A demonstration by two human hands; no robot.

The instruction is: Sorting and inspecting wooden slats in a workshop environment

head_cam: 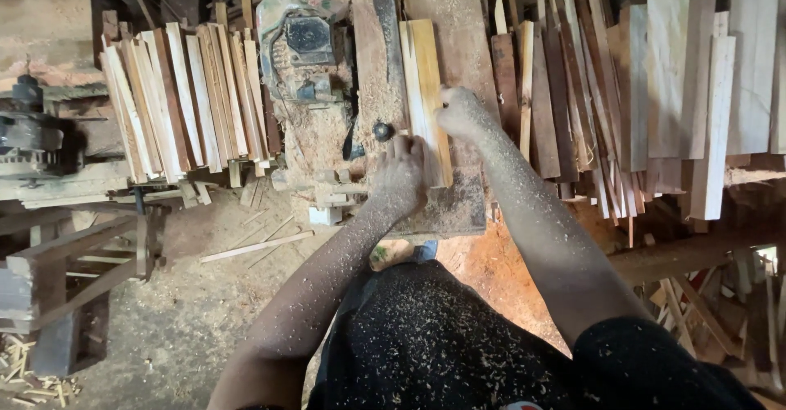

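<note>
Sawdust-flecked dark clothing (442, 336) fills the bottom of the frame, both arms reaching up to a pale wooden strip (426, 82)

At centre, the strip is pressed flat on the dusty machine table (458, 9) by the left hand (401, 172) at its near end; the right hand (460, 111) is closed over its right edge, steadying it

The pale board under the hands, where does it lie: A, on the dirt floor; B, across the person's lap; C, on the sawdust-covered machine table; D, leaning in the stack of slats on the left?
C: the board lies flat on the machine table, with the left hand pressing its near end and the right hand on its right edge.
</note>
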